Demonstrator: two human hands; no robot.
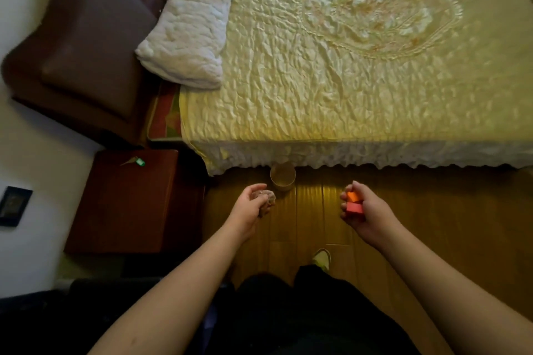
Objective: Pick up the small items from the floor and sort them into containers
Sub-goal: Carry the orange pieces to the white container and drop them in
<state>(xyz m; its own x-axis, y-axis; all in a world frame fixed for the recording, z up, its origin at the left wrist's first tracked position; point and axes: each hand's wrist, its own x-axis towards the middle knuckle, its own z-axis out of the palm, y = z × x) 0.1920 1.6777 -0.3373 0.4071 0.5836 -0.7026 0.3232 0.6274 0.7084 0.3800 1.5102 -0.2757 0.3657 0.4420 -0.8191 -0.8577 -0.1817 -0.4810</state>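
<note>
My left hand point(250, 204) holds a small brownish lump point(267, 201) in its curled fingers, just left of and below a round tan cup point(283, 176) that stands on the wooden floor at the bed's edge. My right hand point(364, 209) is curled round two small blocks, an orange block point(352, 196) above a red block point(354, 208). It hovers over the floor to the right of the cup. What the brownish lump is cannot be made out.
A bed with a yellow quilted cover point(346, 66) and a white pillow point(190, 26) fills the far side. A dark red nightstand point(132, 204) with a small green item point(140, 162) stands at the left. My foot in a light shoe point(321, 259) rests on the wooden floor point(447, 225).
</note>
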